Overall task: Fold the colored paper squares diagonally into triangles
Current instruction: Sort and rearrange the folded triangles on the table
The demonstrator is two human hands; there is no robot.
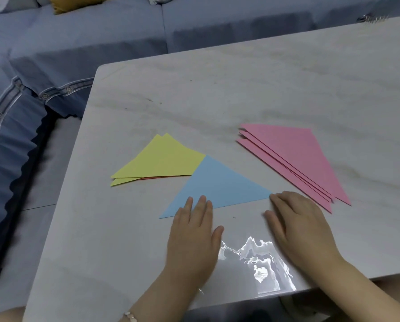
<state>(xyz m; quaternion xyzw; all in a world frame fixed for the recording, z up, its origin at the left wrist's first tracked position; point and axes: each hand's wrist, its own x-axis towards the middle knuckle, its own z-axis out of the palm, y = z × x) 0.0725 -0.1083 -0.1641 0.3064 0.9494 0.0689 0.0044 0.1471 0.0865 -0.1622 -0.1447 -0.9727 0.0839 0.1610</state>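
Note:
A blue paper triangle (215, 184) lies flat near the middle of the table, its long edge toward me. My left hand (193, 231) rests palm down with its fingertips on that long edge. My right hand (298, 225) lies flat on the table, its fingertips touching the blue triangle's right corner. Yellow folded triangles (161, 160) sit to the left, partly under the blue tip, with a sliver of red paper showing beneath. A fanned stack of pink folded triangles (296, 156) lies to the right, just beyond my right hand.
The pale marble table (229, 94) runs to its left edge and near edge close to my arms, with a bright glare patch (257, 266) between my wrists. A blue sofa (43, 66) with a fringed cover stands left and behind. Small metal objects (373, 18) sit far right.

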